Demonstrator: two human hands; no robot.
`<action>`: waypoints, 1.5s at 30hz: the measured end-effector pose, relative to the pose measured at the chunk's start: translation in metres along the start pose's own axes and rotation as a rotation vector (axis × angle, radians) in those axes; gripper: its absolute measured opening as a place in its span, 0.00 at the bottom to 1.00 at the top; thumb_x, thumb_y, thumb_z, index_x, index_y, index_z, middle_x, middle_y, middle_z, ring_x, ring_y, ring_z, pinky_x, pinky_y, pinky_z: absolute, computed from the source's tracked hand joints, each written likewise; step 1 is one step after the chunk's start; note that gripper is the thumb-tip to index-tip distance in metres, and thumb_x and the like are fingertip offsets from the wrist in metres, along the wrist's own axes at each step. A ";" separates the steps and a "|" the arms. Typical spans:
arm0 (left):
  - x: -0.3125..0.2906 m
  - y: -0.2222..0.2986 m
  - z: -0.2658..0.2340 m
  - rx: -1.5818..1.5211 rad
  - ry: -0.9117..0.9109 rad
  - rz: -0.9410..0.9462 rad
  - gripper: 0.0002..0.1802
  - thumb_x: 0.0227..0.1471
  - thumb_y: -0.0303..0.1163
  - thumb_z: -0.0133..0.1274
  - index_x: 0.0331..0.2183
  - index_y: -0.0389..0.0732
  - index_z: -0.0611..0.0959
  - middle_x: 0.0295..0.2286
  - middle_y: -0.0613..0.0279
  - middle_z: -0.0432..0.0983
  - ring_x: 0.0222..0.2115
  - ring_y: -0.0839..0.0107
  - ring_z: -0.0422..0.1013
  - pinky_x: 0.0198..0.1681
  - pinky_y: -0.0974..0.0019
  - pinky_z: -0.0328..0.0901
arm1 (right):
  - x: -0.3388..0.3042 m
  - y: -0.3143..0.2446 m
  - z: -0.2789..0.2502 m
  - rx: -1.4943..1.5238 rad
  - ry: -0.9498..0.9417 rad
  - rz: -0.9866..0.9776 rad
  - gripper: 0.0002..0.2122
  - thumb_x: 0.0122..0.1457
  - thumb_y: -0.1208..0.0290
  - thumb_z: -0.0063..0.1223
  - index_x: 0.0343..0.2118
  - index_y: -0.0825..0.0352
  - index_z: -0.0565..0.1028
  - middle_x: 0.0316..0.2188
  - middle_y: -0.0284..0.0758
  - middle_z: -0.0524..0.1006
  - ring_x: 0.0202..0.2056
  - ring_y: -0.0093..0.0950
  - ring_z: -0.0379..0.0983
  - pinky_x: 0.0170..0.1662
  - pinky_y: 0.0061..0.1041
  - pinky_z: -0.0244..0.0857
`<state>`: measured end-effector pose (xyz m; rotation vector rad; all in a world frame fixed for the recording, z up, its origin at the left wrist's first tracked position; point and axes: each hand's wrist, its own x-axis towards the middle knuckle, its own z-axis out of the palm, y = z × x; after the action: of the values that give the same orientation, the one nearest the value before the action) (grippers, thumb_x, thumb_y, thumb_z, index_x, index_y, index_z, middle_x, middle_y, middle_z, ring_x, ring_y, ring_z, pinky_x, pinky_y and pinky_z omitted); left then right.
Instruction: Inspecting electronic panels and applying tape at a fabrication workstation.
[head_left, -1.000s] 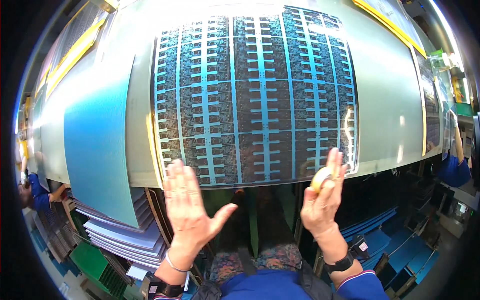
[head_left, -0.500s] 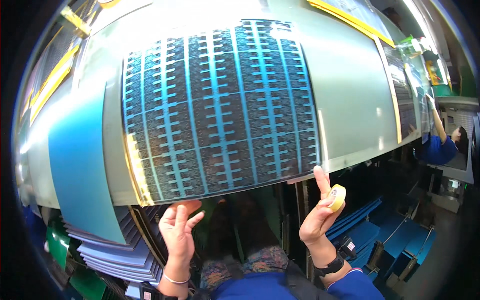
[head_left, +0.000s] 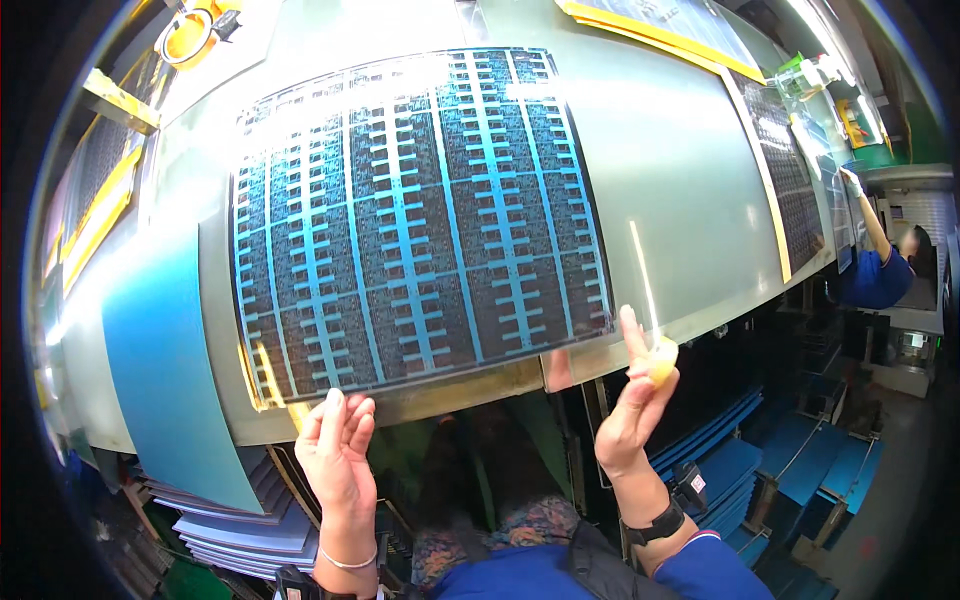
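A large dark film sheet (head_left: 420, 240) with a blue comb-like pattern lies on the pale tabletop in front of me, its near edge close to the table's front edge. At that edge's left part, my left hand (head_left: 340, 465) has its curled fingers against the film, pinching it near the corner. My right hand (head_left: 632, 415) grips a small roll of yellow tape (head_left: 662, 361). Its index finger points up just beside the film's near right corner. Glare washes out the film's far part.
A plain blue sheet (head_left: 165, 350) overhangs the table's front edge at left, above a stack of sheets (head_left: 245, 530). Blue panels (head_left: 720, 465) sit on racks below right. Larger tape rolls (head_left: 188, 38) lie far left. A yellow-edged frame (head_left: 650, 38) is far right. Another person (head_left: 875, 275) works beyond.
The film's near right corner has shifted left, baring more of the table's front edge. My left fingers have curled onto the film's edge. My right hand, still with the tape, moved slightly left and up.
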<state>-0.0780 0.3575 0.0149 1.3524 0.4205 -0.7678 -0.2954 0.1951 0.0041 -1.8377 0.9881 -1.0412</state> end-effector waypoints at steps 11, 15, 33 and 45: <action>0.016 0.031 -0.031 1.261 -0.166 1.096 0.17 0.61 0.29 0.43 0.45 0.26 0.75 0.46 0.44 0.72 0.47 0.56 0.70 0.53 0.58 0.64 | 0.021 0.017 -0.003 -0.355 -0.252 -0.146 0.10 0.66 0.66 0.35 0.37 0.69 0.58 0.57 0.64 0.57 0.62 0.54 0.50 0.65 0.47 0.32; 0.040 0.025 -0.040 1.818 -0.104 0.997 0.40 0.61 0.52 0.35 0.61 0.30 0.51 0.62 0.44 0.44 0.64 0.52 0.41 0.65 0.51 0.34 | 0.017 0.018 0.004 -0.552 -0.305 -0.146 0.12 0.65 0.64 0.40 0.38 0.70 0.60 0.58 0.61 0.58 0.62 0.54 0.50 0.64 0.50 0.37; 0.027 0.009 -0.038 1.783 -0.074 1.058 0.39 0.61 0.51 0.36 0.60 0.29 0.54 0.61 0.42 0.47 0.63 0.51 0.44 0.65 0.50 0.35 | -0.009 -0.009 0.056 -0.464 -0.387 -0.170 0.12 0.62 0.64 0.45 0.34 0.70 0.62 0.57 0.63 0.58 0.62 0.56 0.50 0.64 0.50 0.37; 0.019 -0.009 -0.009 1.628 -0.214 1.189 0.32 0.59 0.38 0.45 0.58 0.28 0.60 0.58 0.40 0.55 0.60 0.46 0.51 0.62 0.50 0.47 | -0.013 -0.027 0.085 -0.260 -0.446 -0.178 0.12 0.58 0.65 0.53 0.33 0.68 0.64 0.56 0.59 0.61 0.60 0.52 0.56 0.62 0.46 0.49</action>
<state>-0.0703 0.3611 -0.0059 2.4679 -1.4382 -0.0562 -0.2167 0.2383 -0.0057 -2.2760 0.7229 -0.5743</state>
